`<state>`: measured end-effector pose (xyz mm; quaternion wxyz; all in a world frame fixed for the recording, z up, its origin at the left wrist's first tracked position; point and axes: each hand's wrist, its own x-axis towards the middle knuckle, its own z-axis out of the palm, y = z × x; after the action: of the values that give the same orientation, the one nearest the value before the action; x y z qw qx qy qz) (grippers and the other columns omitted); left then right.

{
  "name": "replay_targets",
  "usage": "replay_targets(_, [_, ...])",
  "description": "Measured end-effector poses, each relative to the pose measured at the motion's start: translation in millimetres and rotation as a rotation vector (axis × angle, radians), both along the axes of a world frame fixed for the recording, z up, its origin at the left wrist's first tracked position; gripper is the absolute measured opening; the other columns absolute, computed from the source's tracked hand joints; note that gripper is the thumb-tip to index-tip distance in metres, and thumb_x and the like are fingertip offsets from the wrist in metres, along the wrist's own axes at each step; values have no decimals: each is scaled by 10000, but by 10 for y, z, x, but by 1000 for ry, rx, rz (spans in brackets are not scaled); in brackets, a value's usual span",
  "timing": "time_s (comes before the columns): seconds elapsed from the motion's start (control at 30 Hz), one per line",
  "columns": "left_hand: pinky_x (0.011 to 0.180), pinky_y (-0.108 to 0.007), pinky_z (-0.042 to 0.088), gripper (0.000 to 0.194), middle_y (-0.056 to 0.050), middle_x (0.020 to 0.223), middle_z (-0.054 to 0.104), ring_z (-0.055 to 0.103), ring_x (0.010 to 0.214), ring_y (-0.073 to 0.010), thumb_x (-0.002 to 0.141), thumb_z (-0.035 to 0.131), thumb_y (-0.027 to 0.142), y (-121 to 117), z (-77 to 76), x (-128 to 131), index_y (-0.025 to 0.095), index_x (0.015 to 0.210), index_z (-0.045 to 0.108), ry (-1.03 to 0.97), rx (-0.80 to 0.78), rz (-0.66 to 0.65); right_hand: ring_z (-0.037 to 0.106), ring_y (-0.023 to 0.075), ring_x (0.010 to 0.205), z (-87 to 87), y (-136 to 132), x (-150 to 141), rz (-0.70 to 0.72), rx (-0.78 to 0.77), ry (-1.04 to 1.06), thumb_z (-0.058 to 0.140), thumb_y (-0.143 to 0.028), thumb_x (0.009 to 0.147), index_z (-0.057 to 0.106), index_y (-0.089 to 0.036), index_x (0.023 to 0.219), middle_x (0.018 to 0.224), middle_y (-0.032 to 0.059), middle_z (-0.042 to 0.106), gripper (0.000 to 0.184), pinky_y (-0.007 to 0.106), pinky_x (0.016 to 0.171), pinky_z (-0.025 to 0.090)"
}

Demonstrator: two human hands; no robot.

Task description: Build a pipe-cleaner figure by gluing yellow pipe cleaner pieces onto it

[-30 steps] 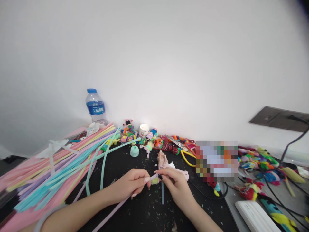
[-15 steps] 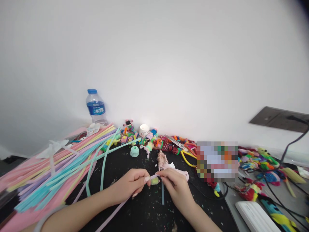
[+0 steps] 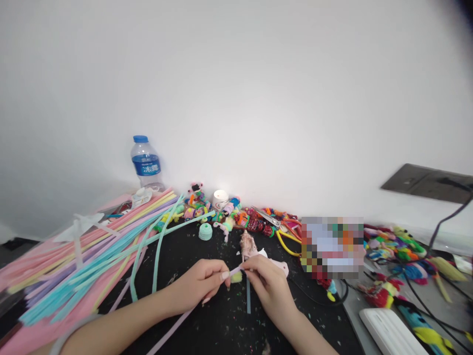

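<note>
Between the fingertips of both hands runs a pale lilac pipe cleaner (image 3: 173, 331), its long tail trailing down toward the bottom edge. My left hand (image 3: 207, 280) pinches it between thumb and forefinger. My right hand (image 3: 264, 276) pinches its end a short way to the right. A small pale yellow fuzzy piece (image 3: 236, 277) shows just below the pinched stretch; I cannot tell whether it is held or lies on the black mat (image 3: 221, 328). Beyond my right hand lies a pink glue gun (image 3: 275, 266), a clear glue stick (image 3: 249, 298) sticking out toward me. A coiled mint-green piece (image 3: 205, 231) stands farther back.
Bundled pastel pipe cleaners (image 3: 99, 246) fill the left side. A water bottle (image 3: 147, 165) and a paper cup (image 3: 220, 199) stand by the wall. Scissors (image 3: 286, 241) lie among colourful fuzzy figures. A black cable (image 3: 342, 301) and a white power strip (image 3: 393, 333) are at right.
Almost nothing differs. Both hands keep their pinch on the lilac pipe cleaner, with only a slight shift of the fingers, and the view has moved a touch.
</note>
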<state>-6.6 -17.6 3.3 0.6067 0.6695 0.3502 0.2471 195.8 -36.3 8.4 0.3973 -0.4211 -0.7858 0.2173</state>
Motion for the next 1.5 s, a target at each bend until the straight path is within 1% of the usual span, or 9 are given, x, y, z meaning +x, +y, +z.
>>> replay_targets(0.2, [431, -174, 242, 337, 89, 425, 366, 323, 383, -66, 886, 409, 413, -20, 7, 14, 128, 796, 562, 22, 33, -3, 586, 164, 743, -35, -5, -2, -12, 18, -12, 469, -138, 862, 605, -212, 864, 797, 33, 627, 155, 262, 671, 451])
replay_targets(0.5, [445, -169, 311, 262, 76, 443, 421, 395, 395, -76, 885, 418, 340, -43, -20, 41, 131, 789, 544, 33, 66, 19, 554, 149, 634, -35, -23, -40, -71, -9, -11, 500, -108, 829, 613, -194, 808, 724, 22, 621, 144, 238, 591, 424])
replay_targets(0.7, [443, -171, 325, 220, 73, 442, 422, 423, 395, -84, 886, 402, 285, -102, 18, 57, 145, 764, 519, 105, 175, 36, 523, 136, 557, -45, -51, -74, -116, -36, -2, 513, -119, 813, 632, -188, 794, 692, 18, 625, 139, 230, 539, 409])
replay_targets(0.87, [441, -172, 323, 200, 65, 453, 430, 443, 408, -90, 874, 403, 243, -131, 2, 74, 164, 702, 466, 140, 286, 62, 516, 128, 530, -71, -86, -102, -149, -59, 15, 515, -129, 814, 639, -175, 815, 665, 16, 617, 131, 222, 516, 404])
replay_targets(0.97, [456, -177, 314, 200, 58, 471, 440, 429, 423, -87, 870, 398, 218, -141, -4, 76, 165, 688, 461, 162, 371, 70, 509, 122, 512, -75, -109, -121, -160, -27, 30, 514, -133, 814, 637, -167, 809, 646, 13, 606, 128, 216, 498, 399])
replay_targets(1.1, [460, -183, 301, 181, 53, 489, 447, 415, 436, -87, 868, 383, 199, -158, 6, 75, 156, 729, 491, 190, 434, 59, 500, 114, 496, -91, -136, -147, -173, 35, 43, 509, -134, 816, 630, -164, 792, 630, 7, 595, 127, 208, 485, 396])
replay_targets(1.27, [476, -185, 290, 204, 49, 517, 436, 401, 458, -81, 863, 391, 194, -176, 13, 81, 166, 669, 448, 211, 507, 53, 499, 115, 499, -131, -168, -172, -195, 63, 30, 507, -130, 815, 617, -165, 760, 608, 0, 569, 127, 204, 479, 393])
replay_targets(1.37, [477, -182, 293, 212, 49, 516, 438, 407, 459, -82, 864, 394, 199, -165, 15, 84, 169, 659, 441, 213, 498, 58, 504, 118, 502, -133, -171, -170, -195, 69, 35, 506, -127, 814, 617, -162, 758, 607, 2, 571, 129, 207, 483, 400])
replay_targets(1.5, [457, -178, 304, 237, 52, 470, 446, 428, 425, -88, 885, 372, 244, -131, 28, 80, 169, 682, 466, 230, 414, 105, 548, 126, 545, -99, -142, -158, -158, 58, 73, 495, -100, 819, 634, -170, 831, 670, 13, 624, 157, 210, 525, 433])
